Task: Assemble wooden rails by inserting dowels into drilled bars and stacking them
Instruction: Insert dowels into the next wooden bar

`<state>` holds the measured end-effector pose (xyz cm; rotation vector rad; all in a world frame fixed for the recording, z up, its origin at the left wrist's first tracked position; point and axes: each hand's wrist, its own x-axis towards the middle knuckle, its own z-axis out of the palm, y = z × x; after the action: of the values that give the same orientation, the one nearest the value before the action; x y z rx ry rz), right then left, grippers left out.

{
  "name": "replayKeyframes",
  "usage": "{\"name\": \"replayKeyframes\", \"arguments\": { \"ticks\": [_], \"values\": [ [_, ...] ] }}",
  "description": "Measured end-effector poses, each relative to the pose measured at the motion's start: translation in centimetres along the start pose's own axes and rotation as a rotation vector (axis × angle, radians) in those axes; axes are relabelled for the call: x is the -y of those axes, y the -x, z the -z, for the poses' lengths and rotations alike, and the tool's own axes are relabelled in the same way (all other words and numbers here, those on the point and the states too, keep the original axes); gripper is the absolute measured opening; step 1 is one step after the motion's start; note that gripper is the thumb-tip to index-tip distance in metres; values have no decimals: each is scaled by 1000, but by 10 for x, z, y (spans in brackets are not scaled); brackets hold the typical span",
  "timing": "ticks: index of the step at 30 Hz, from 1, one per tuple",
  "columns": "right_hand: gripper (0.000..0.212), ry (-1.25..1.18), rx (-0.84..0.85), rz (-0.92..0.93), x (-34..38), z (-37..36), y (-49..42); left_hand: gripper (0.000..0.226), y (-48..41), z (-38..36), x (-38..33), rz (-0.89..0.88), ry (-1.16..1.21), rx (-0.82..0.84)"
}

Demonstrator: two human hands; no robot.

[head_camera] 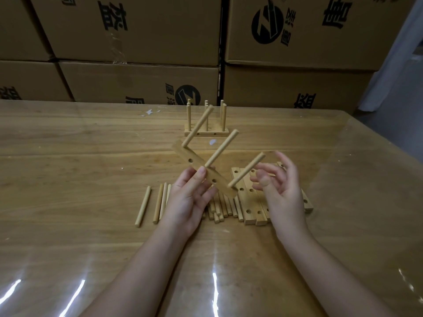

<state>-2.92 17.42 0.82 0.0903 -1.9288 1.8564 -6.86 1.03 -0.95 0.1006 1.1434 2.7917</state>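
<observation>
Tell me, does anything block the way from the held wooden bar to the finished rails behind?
Nothing visible: only wooden tabletop lies between the pale three-dowel wooden bar in the left hand and the standing dowelled rails.

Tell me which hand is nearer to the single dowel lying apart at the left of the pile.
Left. The left hand, holding the drilled bar, is just right of that dowel; the right hand hovers open farther right, above the spare bars.

Stacked printed cardboard boxes (pixel 137 30) behind glossy wooden table (pixel 68 179), white flecks (pixel 150 112)
</observation>
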Motion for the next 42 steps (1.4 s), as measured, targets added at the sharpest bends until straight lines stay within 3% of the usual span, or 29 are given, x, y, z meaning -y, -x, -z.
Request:
{"name": "replayKeyframes", "arguments": {
  "ticks": [3, 6, 9, 13, 20, 32, 37, 42],
  "values": [
    [32, 97, 127, -71, -4, 0, -1, 10, 0, 1, 0, -12, 43, 8],
    [22, 148, 204, -92, -9, -4, 1, 21, 0, 1, 1, -17, 22, 21],
    [19, 143, 162, -126, -10, -4, -2, 36, 1, -1, 2, -29, -45, 22],
    [13, -31, 32, -159, -10, 4, -8, 34, 2, -3, 4, -9, -89, 11],
    [8, -37, -79, -158, -14, 16, -19, 36, 1, -6, 0, -43, -138, -48],
    [12, 226, -23, -11, -27, 21, -21, 43, 0, 3, 1, -142, -257, -87],
    [20, 254, 60, 85, -26, 17, -17, 35, -1, 2, 3, -199, -336, -88],
    [24, 247, 129, 149, -24, 11, -13, 25, -1, 0, -1, -261, -404, -192]
  ]
}}
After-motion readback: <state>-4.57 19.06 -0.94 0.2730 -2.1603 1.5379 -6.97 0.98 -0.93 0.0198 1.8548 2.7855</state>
